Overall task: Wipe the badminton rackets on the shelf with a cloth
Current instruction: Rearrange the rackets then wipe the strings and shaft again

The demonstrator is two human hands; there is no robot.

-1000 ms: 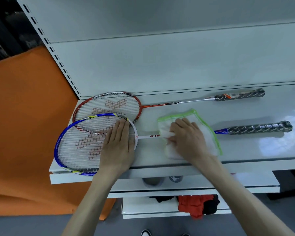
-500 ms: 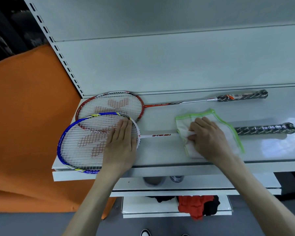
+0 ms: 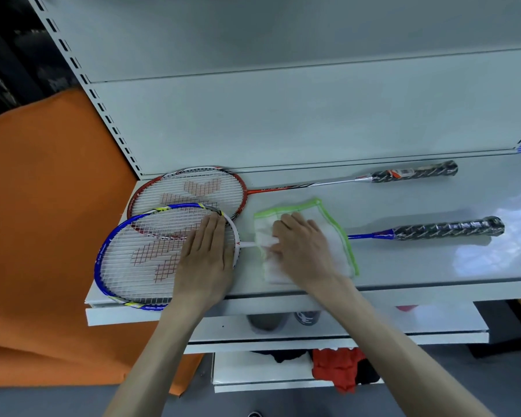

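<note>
Cloth [image 3: 337, 251] now nearer blue racket [image 3: 151, 254] throat, gripped in right hand [image 3: 304, 251]; left hand [image 3: 205, 260] flat on strings; lettering unreadable.

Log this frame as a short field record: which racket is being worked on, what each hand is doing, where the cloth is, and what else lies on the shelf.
racket in work: blue racket, head overlapping the red racket
left hand: flat on the blue racket's strings
right hand: grips the cloth around the blue racket's shaft, near the head
red racket: untouched, at the back of the shelf
</note>
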